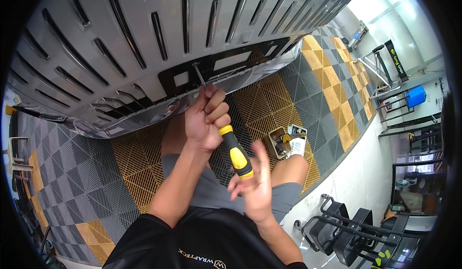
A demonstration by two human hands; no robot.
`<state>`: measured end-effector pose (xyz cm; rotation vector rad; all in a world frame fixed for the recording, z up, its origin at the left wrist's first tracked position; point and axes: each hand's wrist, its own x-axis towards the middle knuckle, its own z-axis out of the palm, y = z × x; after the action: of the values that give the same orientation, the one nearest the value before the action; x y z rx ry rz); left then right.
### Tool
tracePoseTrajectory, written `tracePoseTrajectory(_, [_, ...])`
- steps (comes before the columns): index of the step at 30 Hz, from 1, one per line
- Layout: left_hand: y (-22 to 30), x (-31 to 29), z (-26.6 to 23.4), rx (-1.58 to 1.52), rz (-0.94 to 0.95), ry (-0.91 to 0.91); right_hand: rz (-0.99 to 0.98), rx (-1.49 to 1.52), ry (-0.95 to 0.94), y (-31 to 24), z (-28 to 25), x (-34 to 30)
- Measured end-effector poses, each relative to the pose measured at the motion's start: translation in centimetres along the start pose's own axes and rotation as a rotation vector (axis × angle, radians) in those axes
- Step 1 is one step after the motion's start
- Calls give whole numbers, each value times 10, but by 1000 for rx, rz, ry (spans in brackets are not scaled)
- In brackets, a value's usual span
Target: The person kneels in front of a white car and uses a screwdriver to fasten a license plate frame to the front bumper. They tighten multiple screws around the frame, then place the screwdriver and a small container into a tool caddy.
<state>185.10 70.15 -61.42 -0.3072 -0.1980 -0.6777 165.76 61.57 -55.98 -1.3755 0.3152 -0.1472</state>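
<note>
A large silver car grille panel (144, 33) with black slots fills the top of the view, with a black plate bracket (211, 69) at its lower edge. My left hand (206, 117) is closed around the shaft of a screwdriver just below that bracket. The metal tip (198, 74) reaches up to the bracket. The yellow and black handle (236, 152) slants down to the right. My right hand (254, 182) touches the handle's end with fingers spread and blurred.
I am crouched on grey and yellow plastic grid floor tiles (288, 100). A small box of tools with a card pack (288, 141) lies by my right knee. Black metal racks (346, 230) stand lower right. A white wall runs along the right.
</note>
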Motion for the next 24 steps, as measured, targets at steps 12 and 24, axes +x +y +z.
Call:
tracePoseTrajectory(12, [10,8,-10,12,24,1,25,137,70,20,8,3])
tracePoseTrajectory(24, [13,11,-5,-6,4,8,23,-92,51,9,13,-1])
